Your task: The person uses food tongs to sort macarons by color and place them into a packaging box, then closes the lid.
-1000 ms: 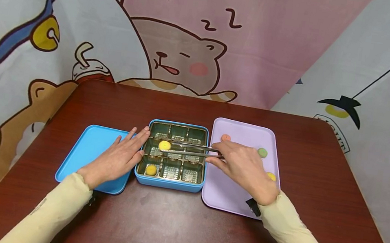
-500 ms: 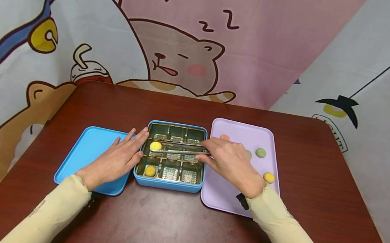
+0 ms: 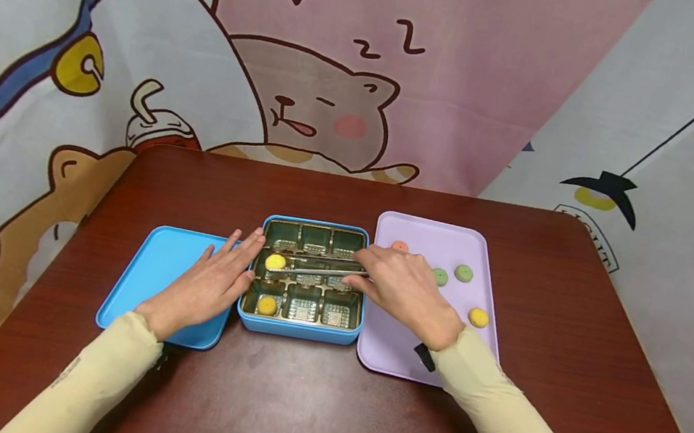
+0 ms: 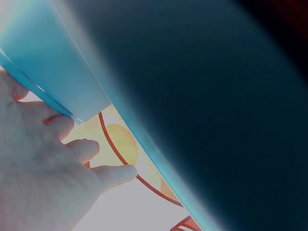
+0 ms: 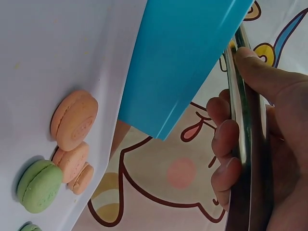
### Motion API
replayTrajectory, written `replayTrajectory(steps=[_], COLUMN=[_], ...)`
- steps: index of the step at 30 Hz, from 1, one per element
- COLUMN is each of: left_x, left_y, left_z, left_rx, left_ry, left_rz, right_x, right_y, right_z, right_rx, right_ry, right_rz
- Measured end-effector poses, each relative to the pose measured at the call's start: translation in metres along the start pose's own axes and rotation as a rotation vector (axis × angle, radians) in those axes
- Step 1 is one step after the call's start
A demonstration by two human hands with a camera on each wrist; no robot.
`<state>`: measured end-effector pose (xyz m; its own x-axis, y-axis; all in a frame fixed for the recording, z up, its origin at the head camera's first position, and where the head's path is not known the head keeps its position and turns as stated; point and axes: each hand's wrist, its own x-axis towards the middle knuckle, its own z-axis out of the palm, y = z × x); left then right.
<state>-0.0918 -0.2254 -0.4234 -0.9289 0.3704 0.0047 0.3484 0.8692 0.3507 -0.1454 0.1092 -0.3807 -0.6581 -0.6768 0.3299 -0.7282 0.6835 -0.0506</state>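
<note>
A blue box (image 3: 298, 328) with a grid of gold compartments sits mid-table. My right hand (image 3: 400, 287) grips metal tongs (image 3: 320, 269) (image 5: 244, 120) that reach left across the box. A yellow macaron (image 3: 276, 262) sits at the tong tips over the middle-left compartment. Another yellow macaron (image 3: 267, 304) lies in the front-left compartment. My left hand (image 3: 213, 282) lies flat with straight fingers, its fingertips against the box's left wall and its palm over the blue lid (image 3: 155, 272). In the left wrist view my left hand (image 4: 48, 163) touches the blue box edge (image 4: 72, 82).
A lilac tray (image 3: 430, 238) right of the box holds two green macarons (image 3: 463, 273), a yellow one (image 3: 478, 317) and an orange one (image 3: 400, 246). The right wrist view shows orange macarons (image 5: 73, 119) and a green macaron (image 5: 40, 186) on the tray. Cartoon curtains hang behind the brown table (image 3: 309, 402).
My right hand has carried the tongs and yellow macaron leftward, from the box's middle to the middle-left compartment. The left hand has stayed in place.
</note>
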Motion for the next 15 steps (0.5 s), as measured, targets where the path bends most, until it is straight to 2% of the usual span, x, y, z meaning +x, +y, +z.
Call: replayTrajectory(steps=[15], left_x=[0.0001], left_y=[-0.0003], left_z=[0.0011], left_rx=[0.000], left_ry=[0.001], left_rz=[0.003], right_x=[0.0003], right_y=[-0.0024], right_z=[-0.0003], right_rx=[0.001], right_ry=[-0.011], right_rz=[0.022])
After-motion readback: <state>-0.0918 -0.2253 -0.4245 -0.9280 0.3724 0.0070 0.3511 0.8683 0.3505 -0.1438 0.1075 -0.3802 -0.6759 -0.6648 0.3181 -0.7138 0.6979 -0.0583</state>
